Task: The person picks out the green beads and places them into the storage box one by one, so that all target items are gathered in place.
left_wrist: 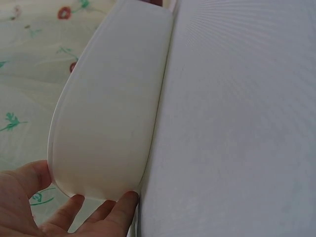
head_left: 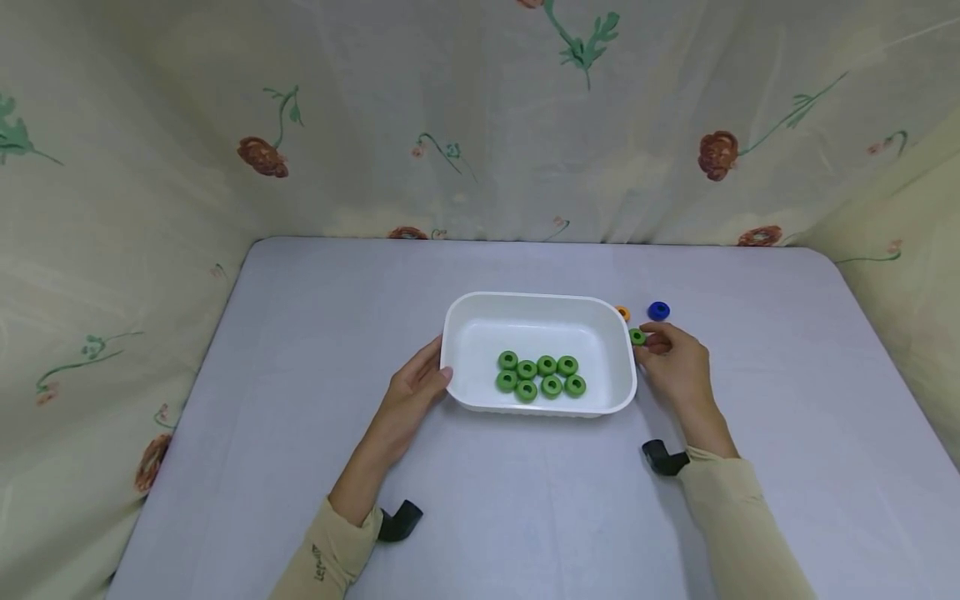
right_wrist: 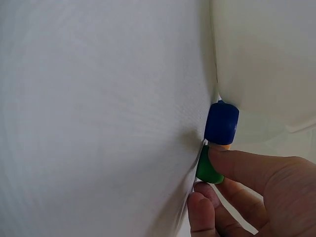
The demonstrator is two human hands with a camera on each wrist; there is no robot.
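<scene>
A white rectangular tray (head_left: 540,304) stands on the table with several green rings (head_left: 527,369) grouped in its front half. At the tray's left end my left hand (head_left: 408,396) grips it, thumb at the rim and fingers against the outer wall, as the left wrist view (left_wrist: 81,212) also shows. Just outside the right end, my right hand (head_left: 678,367) pinches another green ring (right_wrist: 209,167) between thumb and fingers, close to the tabletop. Beyond that hand lie a blue ring (head_left: 659,311) and an orange ring (head_left: 623,313), the latter partly hidden by the tray rim.
A pale cloth covers the table (head_left: 285,350). Flower-patterned curtains (head_left: 480,125) hang along its back and sides. A black wrist device (head_left: 401,522) sits at the left sleeve, and another black device (head_left: 664,458) at the right sleeve.
</scene>
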